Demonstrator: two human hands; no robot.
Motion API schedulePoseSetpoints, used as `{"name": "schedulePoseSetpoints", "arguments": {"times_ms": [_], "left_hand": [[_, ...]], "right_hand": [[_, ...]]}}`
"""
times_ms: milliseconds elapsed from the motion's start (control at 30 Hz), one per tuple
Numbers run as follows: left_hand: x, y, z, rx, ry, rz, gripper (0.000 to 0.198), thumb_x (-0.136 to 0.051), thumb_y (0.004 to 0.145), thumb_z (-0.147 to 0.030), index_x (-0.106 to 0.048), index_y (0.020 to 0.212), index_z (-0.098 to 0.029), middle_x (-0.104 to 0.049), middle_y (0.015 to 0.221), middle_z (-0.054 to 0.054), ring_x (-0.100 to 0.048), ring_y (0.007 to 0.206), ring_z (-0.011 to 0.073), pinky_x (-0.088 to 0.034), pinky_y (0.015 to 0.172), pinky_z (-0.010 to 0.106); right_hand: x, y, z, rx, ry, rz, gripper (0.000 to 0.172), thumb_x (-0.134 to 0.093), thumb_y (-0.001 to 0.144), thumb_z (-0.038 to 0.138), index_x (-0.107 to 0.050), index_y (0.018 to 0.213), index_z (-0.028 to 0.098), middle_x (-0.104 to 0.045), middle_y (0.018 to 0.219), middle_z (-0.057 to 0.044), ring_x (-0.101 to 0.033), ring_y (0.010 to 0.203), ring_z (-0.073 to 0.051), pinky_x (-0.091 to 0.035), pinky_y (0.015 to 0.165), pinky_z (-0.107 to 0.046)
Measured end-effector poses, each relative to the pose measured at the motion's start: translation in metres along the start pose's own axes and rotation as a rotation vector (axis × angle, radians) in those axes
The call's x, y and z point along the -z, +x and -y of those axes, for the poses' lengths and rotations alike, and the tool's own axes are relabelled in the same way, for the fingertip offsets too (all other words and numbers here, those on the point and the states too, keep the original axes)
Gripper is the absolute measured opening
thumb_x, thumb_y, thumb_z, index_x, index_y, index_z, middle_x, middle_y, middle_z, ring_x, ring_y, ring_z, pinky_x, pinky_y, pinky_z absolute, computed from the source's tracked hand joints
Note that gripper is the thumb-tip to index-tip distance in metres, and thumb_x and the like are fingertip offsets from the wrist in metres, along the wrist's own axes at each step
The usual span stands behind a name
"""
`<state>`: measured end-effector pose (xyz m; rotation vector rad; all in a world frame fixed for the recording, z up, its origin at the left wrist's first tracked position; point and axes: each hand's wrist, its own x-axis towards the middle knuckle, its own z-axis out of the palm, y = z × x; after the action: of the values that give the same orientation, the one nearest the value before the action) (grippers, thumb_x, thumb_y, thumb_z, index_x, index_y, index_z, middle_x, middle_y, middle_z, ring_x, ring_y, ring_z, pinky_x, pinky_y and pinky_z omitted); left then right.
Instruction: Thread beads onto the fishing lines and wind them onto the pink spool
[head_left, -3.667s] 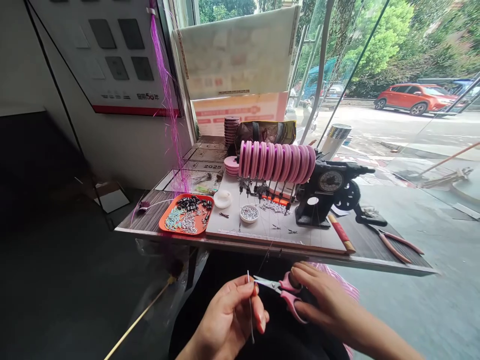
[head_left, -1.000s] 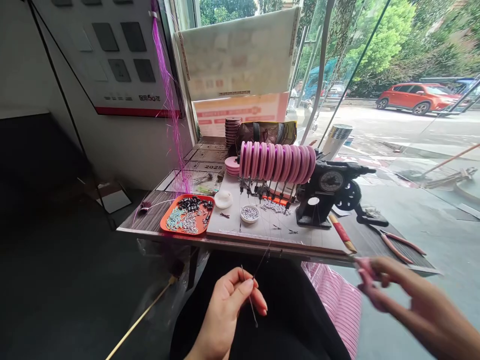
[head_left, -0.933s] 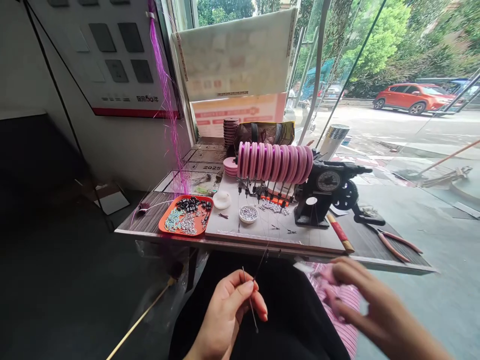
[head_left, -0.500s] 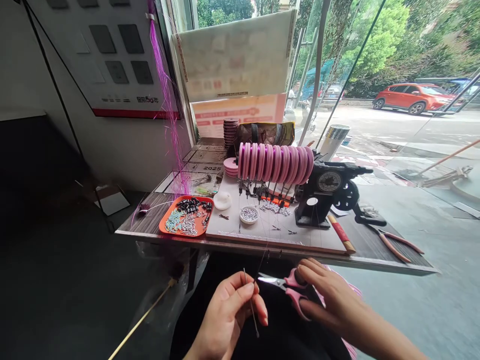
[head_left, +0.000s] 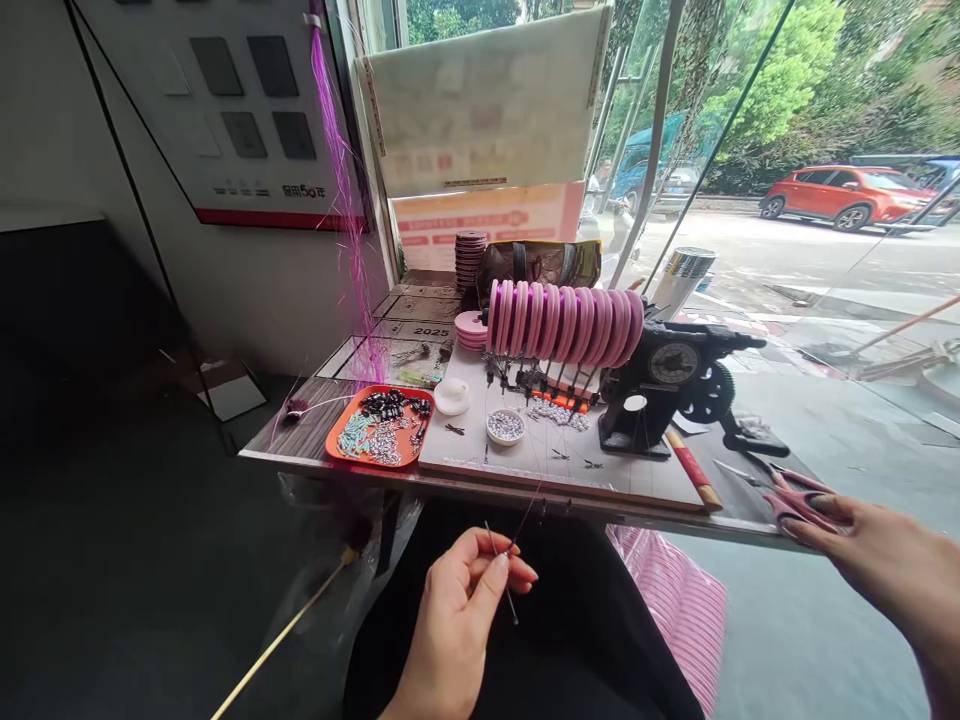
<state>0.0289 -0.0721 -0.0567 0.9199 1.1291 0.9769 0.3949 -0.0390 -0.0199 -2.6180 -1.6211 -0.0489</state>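
Observation:
Between the thumb and fingers of my left hand (head_left: 465, 615) is a thin metal rod (head_left: 513, 606), pinched in front of the table edge above my lap. A thin dark line (head_left: 527, 512) runs from these fingertips up toward the table. My right hand (head_left: 881, 545) is closed on the pink handles of scissors (head_left: 799, 503) at the table's right end. The scissor blades point left, over the tabletop. Partly hidden behind them is a pair of pliers (head_left: 808, 479). The rod's middle is covered by my left fingers.
A black hand-cranked stand (head_left: 637, 425) carries a row of pink spools (head_left: 566, 322). To its left are a white bowl of beads (head_left: 505, 440), a round white lid (head_left: 451, 397) and an orange tray (head_left: 330, 447) of small parts. A red-and-tan stick (head_left: 694, 472) lies right of the board.
My right hand has carried the scissors from beside my left fingers rightward to the table's right end. My left hand still pinches the rod, and the view has shifted slightly.

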Motion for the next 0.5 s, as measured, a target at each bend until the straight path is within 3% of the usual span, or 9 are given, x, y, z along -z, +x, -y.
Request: {"name": "schedulePoseSetpoints", "arguments": {"times_ms": [100, 200, 267, 333, 400, 433, 500], "left_hand": [[0.001, 0.000, -0.001, 0.004, 0.013, -0.002, 0.020, -0.050, 0.079, -0.036, -0.053, 0.083, -0.016, -0.067, 0.075, 0.005, -0.060, 0.073, 0.0170, -0.042, 0.073, 0.027], [0.001, 0.001, -0.001, 0.018, 0.005, -0.007, 0.018, -0.051, 0.079, -0.034, -0.053, 0.082, -0.016, -0.067, 0.073, 0.005, -0.059, 0.071, 0.0161, -0.041, 0.073, 0.027], [0.000, 0.001, -0.002, 0.043, -0.061, 0.006, 0.015, -0.052, 0.078, -0.031, -0.053, 0.080, -0.016, -0.066, 0.069, 0.003, -0.059, 0.068, 0.0148, -0.041, 0.072, 0.026], [-0.001, 0.001, -0.003, 0.093, -0.194, 0.065, 0.013, -0.053, 0.078, -0.028, -0.052, 0.078, -0.015, -0.065, 0.065, 0.003, -0.058, 0.065, 0.0138, -0.041, 0.071, 0.026], [-0.003, -0.001, -0.006, 0.170, -0.338, 0.142, 0.011, -0.053, 0.078, -0.026, -0.053, 0.076, -0.014, -0.064, 0.062, 0.003, -0.057, 0.061, 0.0130, -0.041, 0.068, 0.025], [-0.003, -0.002, -0.007, 0.213, -0.392, 0.171, 0.011, -0.053, 0.077, -0.025, -0.054, 0.075, -0.014, -0.063, 0.060, 0.003, -0.057, 0.059, 0.0126, -0.041, 0.066, 0.024], [-0.003, -0.004, -0.009, 0.292, -0.456, 0.195, 0.011, -0.055, 0.075, -0.024, -0.055, 0.075, -0.013, -0.063, 0.058, 0.003, -0.057, 0.056, 0.0122, -0.041, 0.063, 0.023]], "right_hand": [[0.008, 0.001, 0.021, -0.061, -0.007, 0.157, 0.044, -0.049, 0.067, 0.052, -0.069, 0.087, 0.018, -0.063, 0.096, -0.021, -0.061, 0.066, -0.027, -0.039, 0.050, -0.034], [0.013, -0.013, 0.043, -0.049, -0.022, 0.032, 0.047, -0.041, 0.072, 0.052, -0.066, 0.091, 0.017, -0.056, 0.109, -0.022, -0.059, 0.076, -0.031, -0.039, 0.051, -0.036], [0.011, -0.032, 0.065, 0.051, 0.129, 0.002, 0.042, -0.041, 0.073, 0.051, -0.064, 0.086, 0.018, -0.058, 0.101, -0.018, -0.058, 0.075, -0.029, -0.040, 0.055, -0.037], [0.005, -0.056, 0.096, 0.301, 0.482, 0.181, 0.035, -0.044, 0.075, 0.048, -0.062, 0.082, 0.020, -0.060, 0.092, -0.012, -0.057, 0.079, -0.025, -0.042, 0.066, -0.036], [-0.004, -0.079, 0.132, 0.517, 0.872, 0.558, 0.031, -0.047, 0.077, 0.043, -0.059, 0.093, 0.020, -0.060, 0.093, -0.008, -0.055, 0.088, -0.021, -0.042, 0.077, -0.033], [-0.009, -0.088, 0.148, 0.557, 1.035, 0.712, 0.031, -0.048, 0.078, 0.041, -0.057, 0.098, 0.020, -0.059, 0.093, -0.006, -0.054, 0.088, -0.020, -0.042, 0.077, -0.031], [-0.017, -0.100, 0.175, 0.579, 1.279, 0.879, 0.027, -0.050, 0.078, 0.038, -0.056, 0.096, 0.019, -0.058, 0.086, -0.004, -0.054, 0.081, -0.016, -0.042, 0.073, -0.028]]}}
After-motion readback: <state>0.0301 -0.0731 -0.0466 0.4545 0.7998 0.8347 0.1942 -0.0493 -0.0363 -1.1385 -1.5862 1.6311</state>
